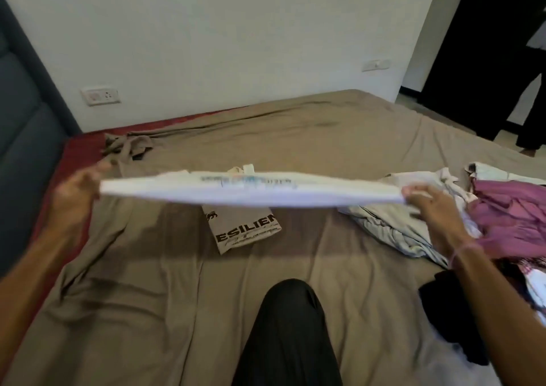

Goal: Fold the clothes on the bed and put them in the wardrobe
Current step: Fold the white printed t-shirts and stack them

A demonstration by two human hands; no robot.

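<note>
The left hand [78, 192] and right hand [430, 205] each pinch one end of the white shirt [251, 190], stretched flat above the bed [147, 312] — best to keep the tension even and lower it squarely, near the folded beige shirt [245, 229] (its print half covered). The white shirt's lettering is blurred; no wardrobe is in view.

You face a white wall [236, 31]. A white power socket [100, 96] is mounted low on it at left. A white switch plate [375, 65] is mounted at right, near the wall's corner. Beyond that corner is a dark doorway [472, 31]. A person in black trousers [531, 114] stands there, one bare foot [529, 151] on the pale floor [409, 102].
</note>
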